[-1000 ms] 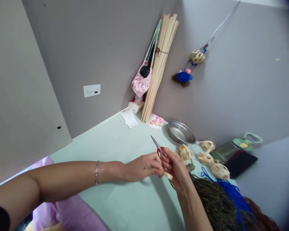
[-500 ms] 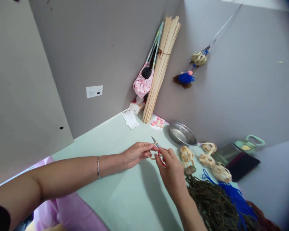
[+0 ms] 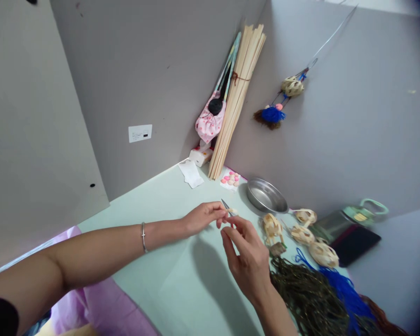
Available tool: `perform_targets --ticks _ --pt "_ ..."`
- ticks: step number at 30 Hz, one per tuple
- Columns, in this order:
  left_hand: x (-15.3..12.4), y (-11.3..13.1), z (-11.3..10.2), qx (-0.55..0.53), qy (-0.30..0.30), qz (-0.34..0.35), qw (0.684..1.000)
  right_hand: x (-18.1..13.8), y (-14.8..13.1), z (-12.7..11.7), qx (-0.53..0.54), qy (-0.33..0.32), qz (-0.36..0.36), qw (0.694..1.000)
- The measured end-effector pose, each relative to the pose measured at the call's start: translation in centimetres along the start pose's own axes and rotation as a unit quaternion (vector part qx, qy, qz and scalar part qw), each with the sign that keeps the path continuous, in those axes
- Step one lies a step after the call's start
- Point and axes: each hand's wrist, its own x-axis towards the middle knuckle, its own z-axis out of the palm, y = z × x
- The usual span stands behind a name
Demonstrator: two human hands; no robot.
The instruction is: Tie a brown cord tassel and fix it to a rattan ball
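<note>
My left hand [image 3: 205,215] reaches across the pale green table [image 3: 168,280] and pinches a small pale strip piece [image 3: 233,211] between thumb and fingertips. My right hand [image 3: 247,256] is just below it, fingers curled round small scissors [image 3: 225,204]. Only the grey blade tip shows, pointing up beside the strip piece. The two hands nearly touch at the fingertips. A silver bracelet sits on my left wrist.
Right of the hands are a metal bowl [image 3: 266,196], woven straw balls [image 3: 273,228], and dark green [image 3: 308,298] and blue tassel threads [image 3: 339,284]. A bundle of long strips [image 3: 236,102] leans in the corner. Beads [image 3: 231,178] and a tissue [image 3: 191,173] lie nearby.
Both hands have moved further out across the table. The right hand has turned, hiding the red scissor handle. The left hand now pinches the small piece at its fingertips.
</note>
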Motion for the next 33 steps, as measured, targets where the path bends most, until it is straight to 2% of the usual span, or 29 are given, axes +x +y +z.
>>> perform_targets --ticks 3,5,8,10,11,13,14,16,18,21,24,26,27,28,30,33 --pt "0.0 -0.5 0.1 0.083 0.012 0.022 0.996 0.3 -1.0 -0.3 0.083 -0.07 0.021 0.994" --pt "-0.2 -1.0 0.4 0.157 0.007 0.041 0.987 0.5 -1.7 -0.7 0.1 -0.104 0.039 0.989" --pt "-0.7 -1.9 1.2 0.267 -0.07 0.097 0.956 0.7 -1.8 -1.7 0.146 -0.16 0.073 0.974" --pt "-1.3 -2.1 1.9 0.282 -0.128 0.13 0.942 0.8 -0.9 -2.0 0.218 -0.175 0.142 0.949" --pt "-1.5 -2.1 2.2 0.271 -0.154 0.138 0.94 0.7 -0.1 -2.0 0.261 -0.167 0.203 0.929" --pt "-1.9 -1.5 2.6 0.222 -0.182 0.137 0.948 0.4 1.9 -1.5 0.365 -0.106 0.305 0.873" --pt "-2.0 -1.1 2.7 0.19 -0.17 0.13 0.958 0.2 2.8 -1.0 0.399 -0.07 0.351 0.844" --pt "-2.0 -0.3 2.5 0.122 -0.096 0.114 0.981 -0.1 4.2 0.1 0.444 -0.05 0.398 0.802" --pt "-1.7 0.3 2.0 0.053 -0.02 0.08 0.995 -0.4 5.0 1.0 0.457 -0.063 0.41 0.786" --pt "-1.0 0.2 1.2 -0.035 0.019 -0.02 0.999 -0.5 5.5 1.3 0.422 -0.064 0.414 0.804" --pt "-0.5 -0.4 0.5 -0.097 0.044 -0.107 0.989 -0.4 5.4 0.6 0.293 0.039 0.403 0.866" --pt "-0.3 -0.7 0.2 -0.123 0.06 -0.123 0.983 -0.2 4.7 0.0 0.188 0.109 0.363 0.906" --pt "-0.3 -0.8 0.1 -0.134 0.065 -0.124 0.981 -0.2 4.2 -0.2 0.151 0.122 0.337 0.921" --pt "-0.3 -0.8 0.1 -0.143 0.07 -0.122 0.98 -0.1 3.5 -0.2 0.128 0.117 0.313 0.934" --pt "-0.4 -0.8 0.3 -0.163 0.075 -0.112 0.977 0.0 2.2 0.2 0.096 0.069 0.28 0.953" --pt "-0.7 -0.8 0.9 -0.184 0.071 -0.095 0.976 -0.2 0.9 1.6 0.037 -0.003 0.274 0.961"
